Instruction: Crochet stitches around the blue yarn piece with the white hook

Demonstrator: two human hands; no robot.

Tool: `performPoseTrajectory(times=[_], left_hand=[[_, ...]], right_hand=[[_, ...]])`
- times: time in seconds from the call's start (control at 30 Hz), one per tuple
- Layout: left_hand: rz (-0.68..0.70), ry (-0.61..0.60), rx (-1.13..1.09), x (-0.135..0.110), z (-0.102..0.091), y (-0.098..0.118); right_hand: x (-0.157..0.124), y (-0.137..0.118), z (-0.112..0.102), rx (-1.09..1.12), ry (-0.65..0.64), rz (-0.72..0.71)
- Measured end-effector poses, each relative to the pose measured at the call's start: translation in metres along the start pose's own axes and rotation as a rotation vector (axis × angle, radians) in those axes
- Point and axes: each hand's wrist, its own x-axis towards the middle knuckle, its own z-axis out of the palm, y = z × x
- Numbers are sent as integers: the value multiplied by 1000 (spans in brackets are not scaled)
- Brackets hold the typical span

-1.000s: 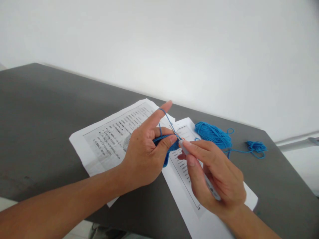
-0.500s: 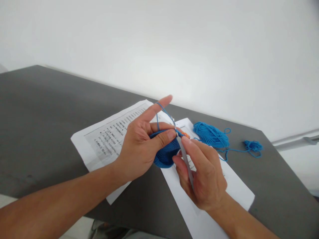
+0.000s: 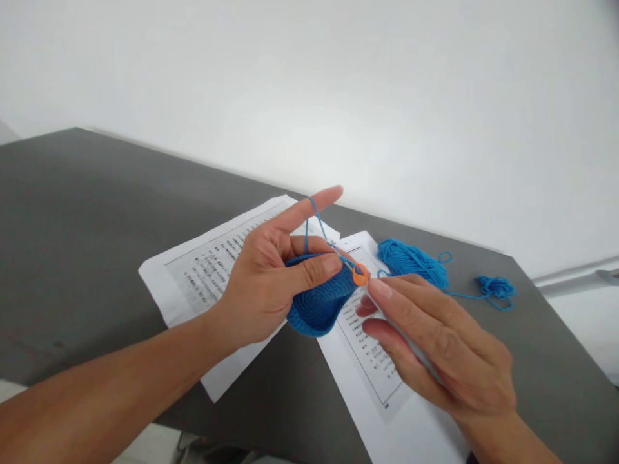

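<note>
My left hand (image 3: pixel 271 283) grips a blue crocheted piece (image 3: pixel 316 306) between thumb and middle fingers. Its index finger points up with the blue yarn strand (image 3: pixel 316 216) looped over it. An orange ring marker (image 3: pixel 360 276) hangs on the piece's right edge. My right hand (image 3: pixel 435 341) is closed in a pinch just right of the marker, on a thin crochet hook whose handle is hidden under the fingers. Only the hook's slim tip shows, along the strand. The hands are held just above two printed sheets.
A blue yarn skein (image 3: pixel 411 258) lies behind my right hand, and a strand runs from it to a small yarn tangle (image 3: pixel 496 287). Two printed paper sheets (image 3: pixel 207 270) (image 3: pixel 387 386) lie on the dark grey table (image 3: pixel 87 212). A white wall stands behind it.
My right hand swung from upright to flatter, fingertips now at the orange marker, hiding the hook handle. The blue piece turned and shows more of its round face. My left hand barely moved.
</note>
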Motion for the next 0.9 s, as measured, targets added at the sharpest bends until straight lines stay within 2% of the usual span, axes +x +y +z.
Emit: performPoseTrajectory(times=[0.47,0.7,0.9], left_hand=[[0,81,55,5,-4,-4],[-16,83,98,7,-4,-3],[-22,41,219,11,-9,-2]], right_hand=[[-3,5,-14,-138,-97,24],[-19,11,-22,-150,-193,-7],[-24,8,-26,-99,-189,22]])
